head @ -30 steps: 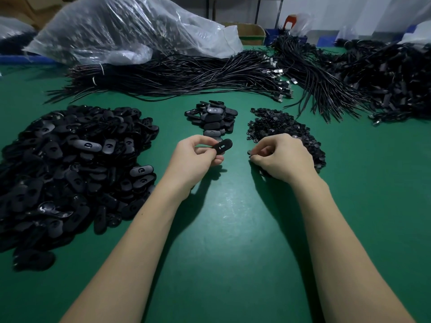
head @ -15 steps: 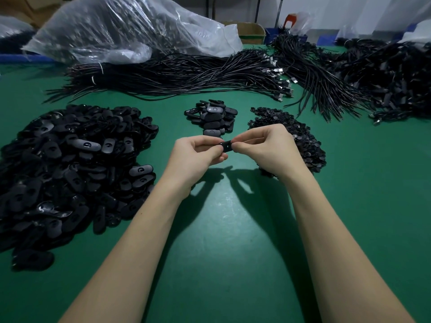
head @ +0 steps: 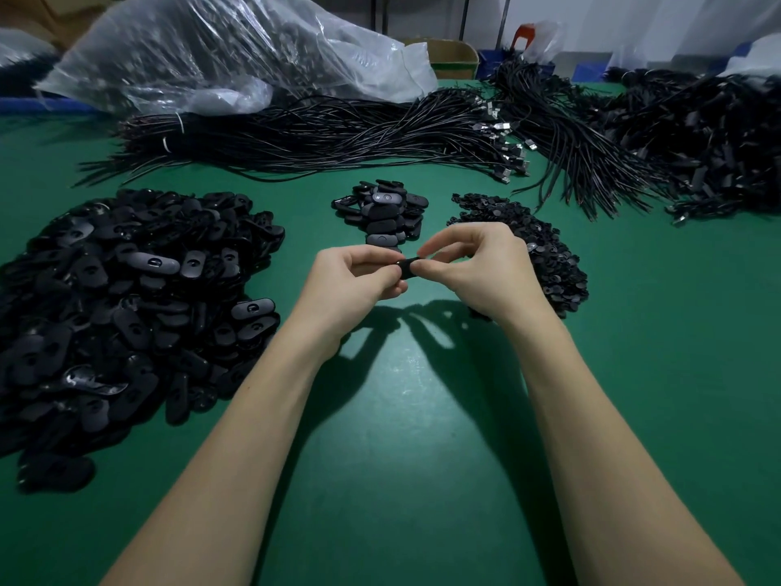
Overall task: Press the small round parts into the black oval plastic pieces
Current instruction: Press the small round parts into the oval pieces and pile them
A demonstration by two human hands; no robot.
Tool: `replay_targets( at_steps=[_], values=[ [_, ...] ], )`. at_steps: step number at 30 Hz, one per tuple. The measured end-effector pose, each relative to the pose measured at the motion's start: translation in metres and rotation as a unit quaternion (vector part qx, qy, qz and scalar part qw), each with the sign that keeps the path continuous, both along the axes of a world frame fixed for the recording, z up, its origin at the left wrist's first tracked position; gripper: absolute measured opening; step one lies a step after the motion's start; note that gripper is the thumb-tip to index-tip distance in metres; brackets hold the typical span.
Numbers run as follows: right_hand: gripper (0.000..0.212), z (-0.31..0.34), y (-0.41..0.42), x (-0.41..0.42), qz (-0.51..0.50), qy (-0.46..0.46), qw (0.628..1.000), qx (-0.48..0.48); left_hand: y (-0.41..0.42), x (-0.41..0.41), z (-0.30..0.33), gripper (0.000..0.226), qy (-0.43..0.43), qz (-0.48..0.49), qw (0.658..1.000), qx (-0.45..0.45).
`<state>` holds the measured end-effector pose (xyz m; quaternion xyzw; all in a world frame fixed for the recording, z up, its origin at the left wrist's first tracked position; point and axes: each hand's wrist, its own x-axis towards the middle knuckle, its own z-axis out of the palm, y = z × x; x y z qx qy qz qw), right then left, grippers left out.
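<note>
Above the middle of the green table my left hand (head: 359, 277) and my right hand (head: 477, 268) meet around one black oval piece (head: 406, 266). Both pinch it with thumb and fingers, and only its middle shows between them. Any small round part at the fingertips is hidden. A big heap of black oval pieces (head: 126, 298) lies to the left. A small pile of oval pieces (head: 382, 213) sits just beyond my hands. To the right of that lies a heap of small round parts (head: 536, 243), partly behind my right hand.
Bundles of black cables (head: 317, 133) stretch across the back of the table, with more tangled cables (head: 697, 145) at the far right. A large clear plastic bag (head: 219, 52) lies at the back left. A cardboard box (head: 452, 57) stands behind it.
My right hand left the heap of round parts and came to the oval piece held by my left hand. Both hands now pinch that piece, a little closer together than half a second ago.
</note>
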<state>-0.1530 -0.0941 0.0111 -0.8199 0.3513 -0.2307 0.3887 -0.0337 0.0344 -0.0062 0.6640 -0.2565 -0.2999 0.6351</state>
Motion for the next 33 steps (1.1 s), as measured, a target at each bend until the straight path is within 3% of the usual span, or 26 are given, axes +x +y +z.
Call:
replay_targets(
  at_steps=[2,11,15,33],
  values=[
    [0.024,-0.0008,-0.0013,-0.0018,0.008,-0.012,0.999,0.035,0.0011,0.0019,0.0011,0.015,0.0,-0.004,1.0,0.003],
    [0.007,-0.004,-0.0019,-0.0068,0.089,-0.067,0.978,0.174,0.0037,0.001,0.0026,0.01,-0.021,-0.025,0.999,0.016],
    [0.012,-0.0004,-0.002,-0.0077,0.101,-0.071,0.972,0.201,0.0029,0.0008,0.0014,0.011,-0.022,-0.026,0.999,0.024],
    [0.015,-0.0039,0.0022,-0.0032,0.083,-0.097,0.969,0.212,0.003,0.0028,-0.0021,0.01,-0.06,-0.024,0.997,0.036]
  ],
)
